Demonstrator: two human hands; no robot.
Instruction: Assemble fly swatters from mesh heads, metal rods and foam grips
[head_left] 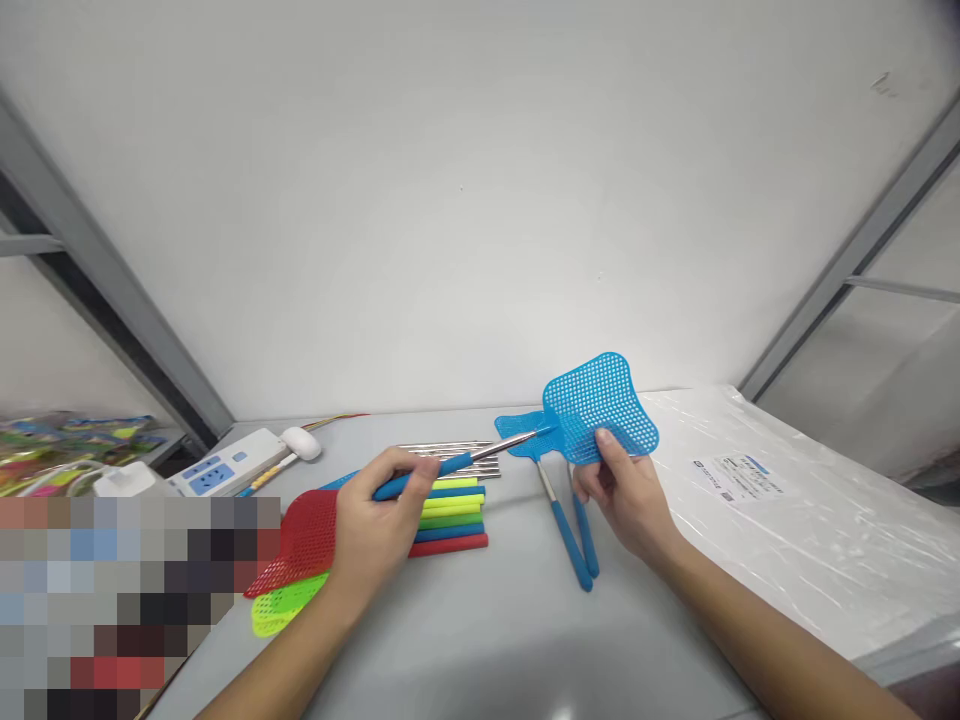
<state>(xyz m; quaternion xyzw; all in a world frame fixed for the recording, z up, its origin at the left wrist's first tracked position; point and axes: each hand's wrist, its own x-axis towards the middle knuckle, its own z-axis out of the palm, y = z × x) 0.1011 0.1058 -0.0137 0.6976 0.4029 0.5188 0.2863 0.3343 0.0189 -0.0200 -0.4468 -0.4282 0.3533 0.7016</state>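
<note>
Between my hands, above the table, is a blue fly swatter point(600, 405) with a perforated head and a short metal rod. My left hand point(382, 510) wraps round its blue handle. On the other side my right hand point(622, 490) pinches the lower edge of the head, thumb on top. Beneath it lie assembled blue fly swatters point(571, 545), their handles toward me and their heads partly covered. Under and beside my left hand are a red swatter head point(311, 535), a yellow-green swatter head point(289, 605) and several coloured handle tubes point(457, 523).
Several metal rods point(450, 447) lie behind the tubes. A power strip point(225, 465) with a white plug point(301, 442) stands at the left, near bagged colourful items point(75, 445). A plastic-wrapped white package point(780, 510) with a label covers the right side. A wall point(480, 220) rises behind the table.
</note>
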